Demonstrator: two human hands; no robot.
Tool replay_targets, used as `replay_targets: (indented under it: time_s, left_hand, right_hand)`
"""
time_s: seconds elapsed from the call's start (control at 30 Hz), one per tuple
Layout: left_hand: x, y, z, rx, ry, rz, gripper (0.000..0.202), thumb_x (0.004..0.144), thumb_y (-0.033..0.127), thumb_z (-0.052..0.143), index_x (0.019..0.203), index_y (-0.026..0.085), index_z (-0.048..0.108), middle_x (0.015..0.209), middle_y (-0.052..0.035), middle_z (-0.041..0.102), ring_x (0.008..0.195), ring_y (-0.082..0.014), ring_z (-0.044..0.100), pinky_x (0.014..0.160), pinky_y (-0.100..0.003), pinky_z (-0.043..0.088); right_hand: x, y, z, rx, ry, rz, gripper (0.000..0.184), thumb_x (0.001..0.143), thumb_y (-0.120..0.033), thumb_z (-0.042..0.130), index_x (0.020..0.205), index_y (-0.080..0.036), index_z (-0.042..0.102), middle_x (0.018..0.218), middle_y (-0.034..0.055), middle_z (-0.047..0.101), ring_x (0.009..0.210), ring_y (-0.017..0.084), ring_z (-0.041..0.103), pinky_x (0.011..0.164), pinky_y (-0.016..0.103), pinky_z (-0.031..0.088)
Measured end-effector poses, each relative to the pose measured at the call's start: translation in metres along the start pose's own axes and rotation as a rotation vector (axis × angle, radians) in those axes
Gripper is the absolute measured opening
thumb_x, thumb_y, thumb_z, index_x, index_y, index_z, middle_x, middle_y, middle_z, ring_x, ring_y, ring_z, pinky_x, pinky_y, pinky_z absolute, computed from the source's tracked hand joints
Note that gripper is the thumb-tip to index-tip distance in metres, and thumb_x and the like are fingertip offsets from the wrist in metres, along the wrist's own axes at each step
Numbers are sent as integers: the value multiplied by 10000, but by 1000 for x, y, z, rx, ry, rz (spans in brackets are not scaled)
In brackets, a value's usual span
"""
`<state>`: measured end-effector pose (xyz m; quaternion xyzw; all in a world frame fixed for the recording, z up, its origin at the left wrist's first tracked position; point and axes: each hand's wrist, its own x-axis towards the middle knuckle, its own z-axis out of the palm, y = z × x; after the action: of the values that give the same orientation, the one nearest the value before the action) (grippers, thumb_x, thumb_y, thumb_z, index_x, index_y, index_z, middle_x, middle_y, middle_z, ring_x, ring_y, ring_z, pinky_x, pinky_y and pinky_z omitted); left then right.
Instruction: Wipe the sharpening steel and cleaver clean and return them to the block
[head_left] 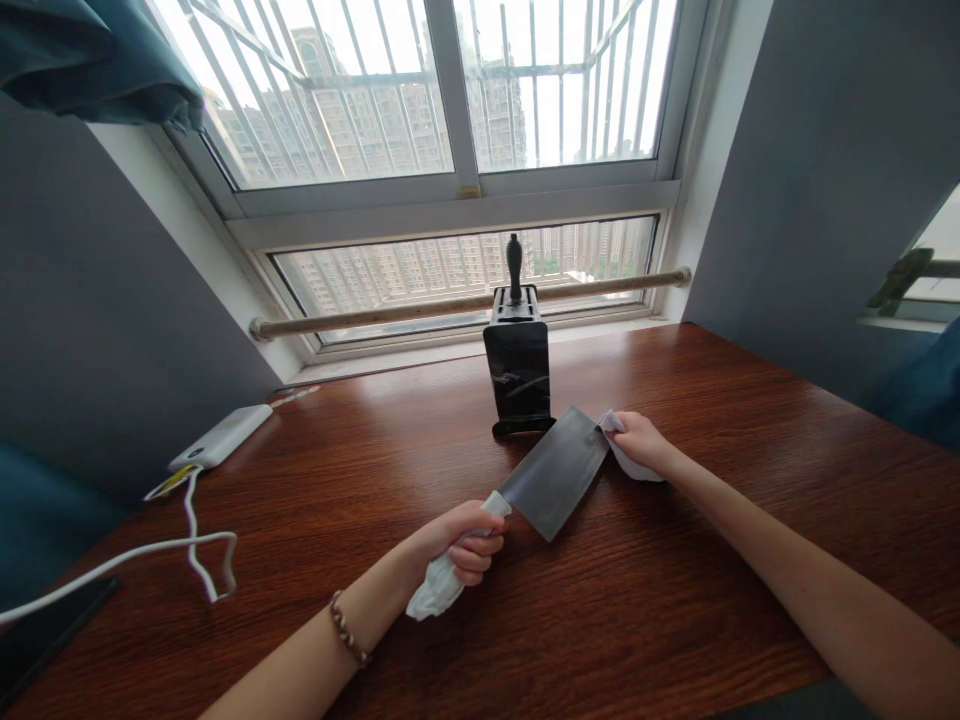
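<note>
A left hand (471,545) and a right hand (639,440), two in all, share one cleaver (561,470) and two pieces of white cloth or tissue (436,592) above one wooden table (360,430). On the far side: one black stand (517,372), one dark handle (514,266), one rail (390,316) and three windowpanes (495,255). At left, one white device (225,435) and one white cable (191,520) (plus one bracelet (345,630), on the left wrist).

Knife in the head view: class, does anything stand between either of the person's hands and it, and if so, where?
Yes. At the knife's far end, a white cloth comes between the right hand and the knife. At the near end, white wrapping fills the left hand, hiding the handle.
</note>
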<state>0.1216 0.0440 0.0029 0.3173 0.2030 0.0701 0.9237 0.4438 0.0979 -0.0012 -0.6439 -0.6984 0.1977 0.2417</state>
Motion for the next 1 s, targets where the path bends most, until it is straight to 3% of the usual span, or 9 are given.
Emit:
replay_targets:
  time_s: [0.2, 0.37, 0.5, 0.6, 0.73, 0.83, 1.0]
  left_hand:
    - [0, 0, 2, 2, 11, 9, 199, 819, 234, 489, 649, 166, 412, 411, 109, 281, 299, -16, 63, 310, -147, 158]
    - [-1, 0, 1, -1, 21, 8, 203, 821, 232, 485, 644, 169, 408, 405, 107, 275, 298, -19, 62, 310, -145, 155]
    - [0, 1, 1, -18, 26, 9, 211, 827, 234, 475, 640, 170, 401, 407, 105, 267, 305, -22, 49, 313, -143, 151]
    - [1, 2, 1, -34, 28, 3, 224, 823, 229, 474, 624, 169, 392, 401, 105, 260, 305, -21, 38, 315, -145, 148]
    - [1, 2, 1, -45, 22, -6, 240, 815, 225, 481, 603, 169, 383, 397, 100, 272, 295, -20, 55, 314, -147, 146]
    - [1, 3, 1, -52, 19, -22, 270, 814, 227, 487, 578, 169, 370, 397, 96, 273, 291, -18, 62, 313, -149, 152]
    - [1, 5, 2, -61, 23, -41, 302, 817, 218, 483, 552, 172, 345, 393, 94, 259, 280, -14, 72, 305, -147, 147]
  right_hand:
    - [1, 4, 3, -76, 92, -15, 230, 865, -303, 530, 735, -116, 562, 727, -3, 564, 693, 136, 554, 663, 295, 458]
    - [4, 17, -16, -112, 380, 11, 145, 865, -245, 485, 827, -125, 556, 751, 31, 560, 699, 155, 540, 676, 317, 435]
    - [-7, 3, -30, -100, 560, -174, 261, 854, -191, 372, 1050, -89, 511, 964, 155, 571, 893, 255, 521, 794, 390, 398]
    - [-26, -24, -22, -102, 462, -462, 294, 827, -157, 362, 1075, -123, 516, 1020, 142, 577, 961, 252, 506, 844, 371, 390]
    - [-54, -59, 5, -168, 101, -846, 343, 706, -88, 468, 1009, -202, 583, 965, 49, 633, 926, 197, 544, 852, 291, 406]
    - [-63, -69, 17, -216, -24, -897, 304, 683, -74, 491, 933, -202, 608, 893, 40, 642, 854, 175, 565, 784, 249, 427]
    - [-53, -58, 8, -321, -25, -747, 258, 658, -68, 492, 861, -176, 608, 840, 58, 633, 817, 199, 567, 735, 268, 422]
